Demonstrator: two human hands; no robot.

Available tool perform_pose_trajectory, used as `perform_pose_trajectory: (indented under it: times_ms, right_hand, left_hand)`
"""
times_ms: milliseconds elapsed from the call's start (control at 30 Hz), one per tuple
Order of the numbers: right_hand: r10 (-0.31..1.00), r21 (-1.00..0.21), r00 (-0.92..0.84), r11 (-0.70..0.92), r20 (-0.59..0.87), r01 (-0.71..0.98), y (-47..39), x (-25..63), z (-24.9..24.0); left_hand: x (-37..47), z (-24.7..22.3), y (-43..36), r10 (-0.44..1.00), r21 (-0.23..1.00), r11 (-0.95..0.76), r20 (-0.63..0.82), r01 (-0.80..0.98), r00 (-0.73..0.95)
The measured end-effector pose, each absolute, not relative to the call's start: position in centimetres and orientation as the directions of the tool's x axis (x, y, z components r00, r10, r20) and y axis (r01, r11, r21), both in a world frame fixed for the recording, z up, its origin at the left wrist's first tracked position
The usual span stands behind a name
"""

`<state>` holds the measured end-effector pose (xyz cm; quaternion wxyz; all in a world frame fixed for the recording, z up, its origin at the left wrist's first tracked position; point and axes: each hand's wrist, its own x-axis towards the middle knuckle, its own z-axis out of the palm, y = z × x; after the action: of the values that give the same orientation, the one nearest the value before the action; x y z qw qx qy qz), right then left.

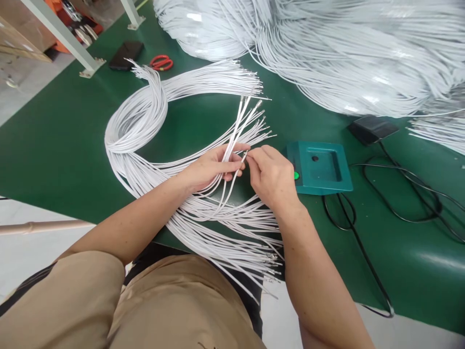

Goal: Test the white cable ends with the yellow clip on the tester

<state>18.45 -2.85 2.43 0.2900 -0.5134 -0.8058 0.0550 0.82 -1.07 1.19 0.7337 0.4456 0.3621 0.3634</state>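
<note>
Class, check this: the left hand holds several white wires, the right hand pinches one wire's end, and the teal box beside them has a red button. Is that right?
One detail is wrong: the head view shows a green button on the teal box, not red. The left hand does hold several white wires, and the right hand pinches one wire's end.

white wires (pixel 141 116), green table (pixel 54 140), red-handled scissors (pixel 161 62)
</note>
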Motion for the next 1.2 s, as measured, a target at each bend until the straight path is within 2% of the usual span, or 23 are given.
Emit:
perform_pose_trajectory:
  times_ms: [33,100,200,333,767,967,1200]
  right_hand:
    - [0.836,-0.274,-0.348,0.484,0.423,0.831,-2.8,18.6,2.5]
    - [0.819,-0.130,-0.366,0.462,0.441,0.878,-2.7,19.1,2.9]
    - [0.858,-0.065,-0.326,0.381,0.397,0.922,-2.3,19.8,3.4]
    - [0.907,-0.097,-0.333,0.367,0.258,0.925,-1.8,20.6,3.4]
    - [0.881,-0.142,-0.298,0.370,0.366,0.918,-1.0,21.0,2.6]
    - [0.901,-0.168,-0.276,0.345,0.335,0.923,-1.0,20.9,2.7]
    - [0.910,-0.173,-0.264,0.330,0.321,0.928,-1.0,20.9,2.7]
  left_hand:
    - [0.8,1.2,-1.0,0.848,0.903,0.372,-0.236,-0.216,0.475]
    - [0.9,1.2,-0.8,0.865,0.913,0.355,-0.241,-0.198,0.440]
    - [1.0,0.9,-0.6,0.911,0.967,0.239,-0.192,-0.087,0.364]
    - [1.3,0.5,-0.6,0.934,0.984,0.150,-0.174,0.100,0.311]
    - [1.8,-0.7,-0.3,0.967,0.935,-0.006,-0.085,0.355,0.241]
    - [1.7,-0.9,-0.2,0.970,0.892,-0.091,-0.022,0.444,0.244]
    - [1.9,-0.6,-0.3,0.978,0.866,-0.097,-0.010,0.491,0.210]
